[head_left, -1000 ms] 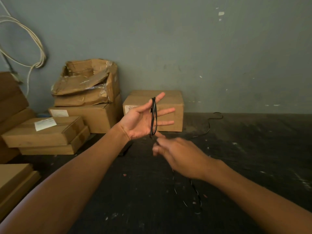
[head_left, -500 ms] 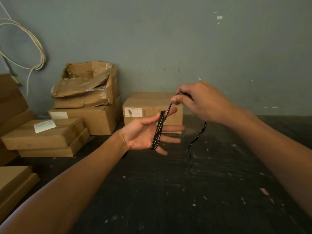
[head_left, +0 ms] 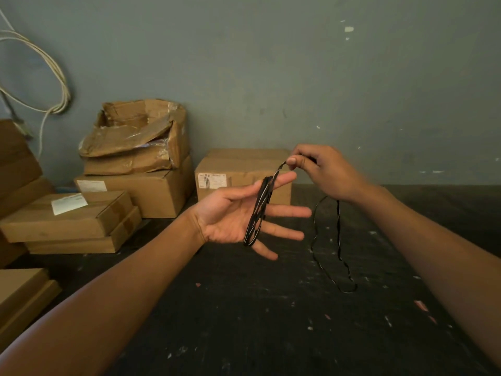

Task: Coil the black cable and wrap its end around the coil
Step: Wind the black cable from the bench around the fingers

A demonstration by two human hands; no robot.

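Observation:
My left hand point(head_left: 230, 215) is held palm up with its fingers spread. Several turns of the thin black cable point(head_left: 259, 211) are looped around those fingers as a narrow coil. My right hand point(head_left: 322, 172) is up and to the right of the coil, pinching the cable between thumb and forefinger just past the left fingertips. From that pinch the free length of the cable point(head_left: 337, 240) hangs down in a long loose loop that reaches the dark floor point(head_left: 271, 321).
Cardboard boxes point(head_left: 151, 191) are stacked against the grey wall at left and centre, one box point(head_left: 241, 172) right behind my left hand. A white cable point(head_left: 57, 85) hangs on the wall at upper left. More flat boxes point(head_left: 21, 291) lie at the lower left.
My right hand rose from below the left hand to above and right of it, carrying the cable over the fingers and adding a turn. The slack loop now hangs further right.

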